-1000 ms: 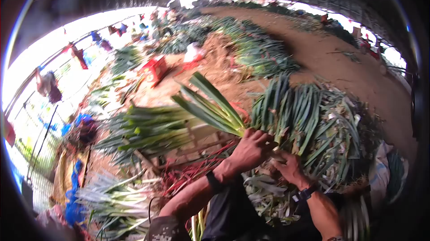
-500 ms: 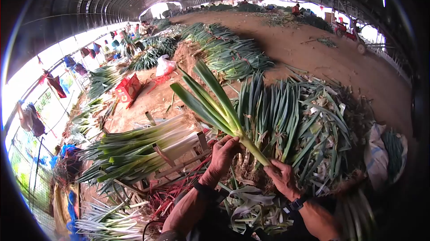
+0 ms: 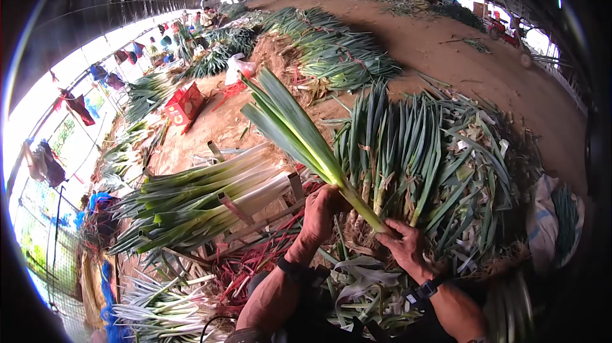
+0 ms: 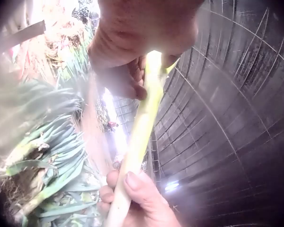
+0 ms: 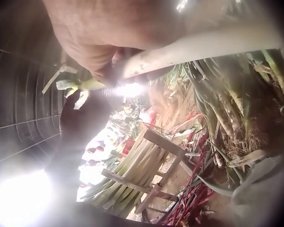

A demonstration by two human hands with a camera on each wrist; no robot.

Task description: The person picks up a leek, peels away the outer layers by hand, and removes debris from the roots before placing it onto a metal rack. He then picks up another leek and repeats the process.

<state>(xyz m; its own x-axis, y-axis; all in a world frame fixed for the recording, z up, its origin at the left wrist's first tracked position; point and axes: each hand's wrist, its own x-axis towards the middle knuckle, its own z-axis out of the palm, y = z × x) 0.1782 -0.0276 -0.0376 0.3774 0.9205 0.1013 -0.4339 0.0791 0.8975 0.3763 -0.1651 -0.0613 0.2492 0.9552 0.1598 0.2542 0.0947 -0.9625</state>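
a: is the leek (image 3: 299, 136) getting finished?
b: both the left hand (image 3: 323, 210) and right hand (image 3: 401, 244) are gripping its stalk above the untrimmed heap (image 3: 440, 171); many are waiting, i think, and the wooden rack (image 3: 255, 199) is filling.

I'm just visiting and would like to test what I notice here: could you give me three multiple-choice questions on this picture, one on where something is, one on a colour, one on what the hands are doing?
1. Where does the red box lie?
A. on the bare soil, left of the raised leek
B. on the wooden rack
C. in the person's lap

2. What colour are the leaves of the raised leek?
A. purple
B. green
C. orange

3. How is the leek held?
A. lying loose on the pile
B. by one hand only
C. by both hands on its stalk

Answers: 1 A, the box sits on the ground beyond the wooden rack. 2 B, broad green leaves fan up. 3 C, the left hand grips the stalk higher up and the right hand lower down.
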